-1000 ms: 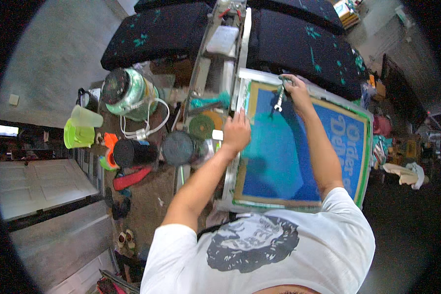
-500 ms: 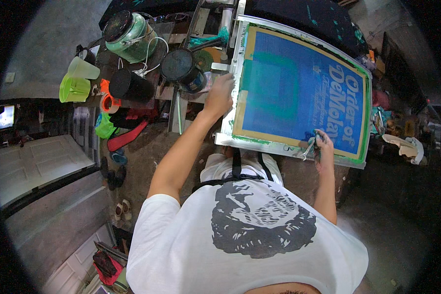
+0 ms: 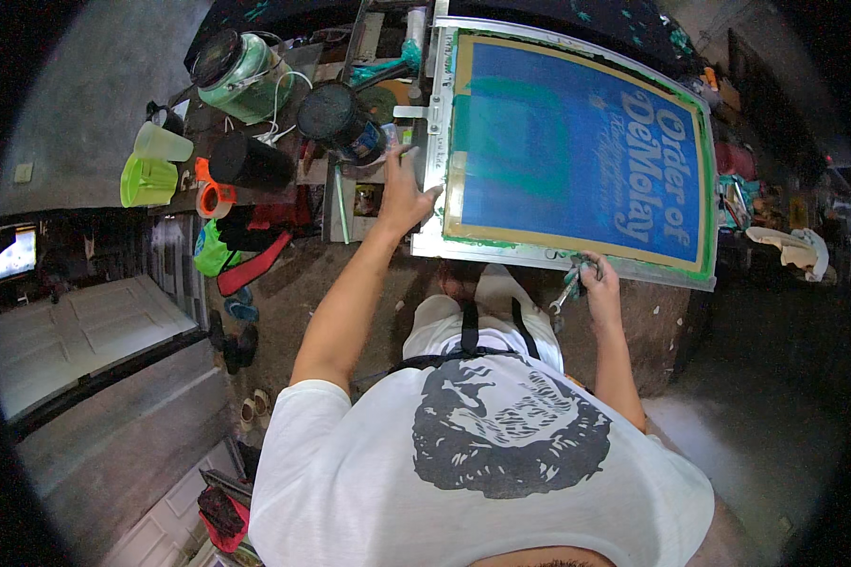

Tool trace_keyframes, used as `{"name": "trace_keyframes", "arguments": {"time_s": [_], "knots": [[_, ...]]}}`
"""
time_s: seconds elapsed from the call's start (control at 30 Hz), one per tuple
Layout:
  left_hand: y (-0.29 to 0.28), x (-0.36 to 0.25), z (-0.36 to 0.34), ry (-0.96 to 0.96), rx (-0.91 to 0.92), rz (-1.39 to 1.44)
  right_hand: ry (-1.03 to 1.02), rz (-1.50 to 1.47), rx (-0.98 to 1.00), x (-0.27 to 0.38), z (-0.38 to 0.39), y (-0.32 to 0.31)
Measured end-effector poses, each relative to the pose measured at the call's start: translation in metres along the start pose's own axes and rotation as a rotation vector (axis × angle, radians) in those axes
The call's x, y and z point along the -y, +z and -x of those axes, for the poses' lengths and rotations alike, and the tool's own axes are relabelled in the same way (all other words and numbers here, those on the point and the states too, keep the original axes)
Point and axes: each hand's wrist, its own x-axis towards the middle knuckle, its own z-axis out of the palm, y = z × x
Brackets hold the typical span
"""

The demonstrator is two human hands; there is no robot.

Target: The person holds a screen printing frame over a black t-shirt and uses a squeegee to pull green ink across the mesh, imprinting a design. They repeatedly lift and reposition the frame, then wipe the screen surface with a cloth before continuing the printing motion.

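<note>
A silk-screen printing frame [image 3: 429,203] with blue mesh [image 3: 577,151], yellow tape and pale lettering lies in front of me. Beside its left rail is my left hand [image 3: 405,200], fingers apart and holding nothing. Its fingertips reach toward a dark ink tub [image 3: 340,123], while the thumb is close to the rail. My right hand [image 3: 603,291] is closed around a metal wrench [image 3: 569,285] at the frame's near edge. The wrench's lower end points down and left, and the fingers partly cover its upper end. A metal clamp plate [image 3: 412,111] sticks out from the left rail.
Left of the frame stand a large green-tinted jar [image 3: 246,80], a black container [image 3: 251,161], a lime-green cup [image 3: 148,181] and an orange tape roll [image 3: 216,199]. Slippers [image 3: 242,304] lie on the floor at left. A whitish cloth [image 3: 794,249] is at far right.
My left hand has come away from the rail near the clamp plate, its fingers spreading. My right hand has drawn back from over the mesh to the near edge, still holding the wrench.
</note>
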Motion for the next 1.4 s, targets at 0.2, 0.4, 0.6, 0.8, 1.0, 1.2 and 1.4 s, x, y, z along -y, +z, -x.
{"name": "trace_keyframes", "arguments": {"time_s": [0.2, 0.4, 0.6, 0.8, 1.0, 1.2, 1.4], "knots": [[0.005, 0.001, 0.008, -0.059, -0.069, -0.189, -0.016, 0.047, -0.094, -0.007, 0.000, -0.040], [0.063, -0.101, 0.014, 0.005, -0.057, -0.104, -0.037, 0.032, -0.192, -0.026, 0.027, -0.115], [0.183, -0.240, 0.050, 0.119, 0.113, 0.188, -0.081, 0.010, -0.286, -0.058, 0.059, -0.249], [0.271, -0.376, 0.059, 0.261, 0.263, 0.209, -0.081, -0.187, -0.408, -0.130, 0.061, -0.401], [0.327, -0.439, 0.055, 0.199, 0.482, 0.089, -0.151, -0.028, -0.334, -0.103, 0.026, -0.493], [0.370, -0.482, 0.045, 0.084, 0.407, 0.379, -0.288, 0.085, -0.261, -0.053, -0.056, -0.553], [0.444, -0.507, 0.008, -0.036, 0.248, 0.415, -0.411, 0.207, -0.095, -0.028, -0.159, -0.605]]}}
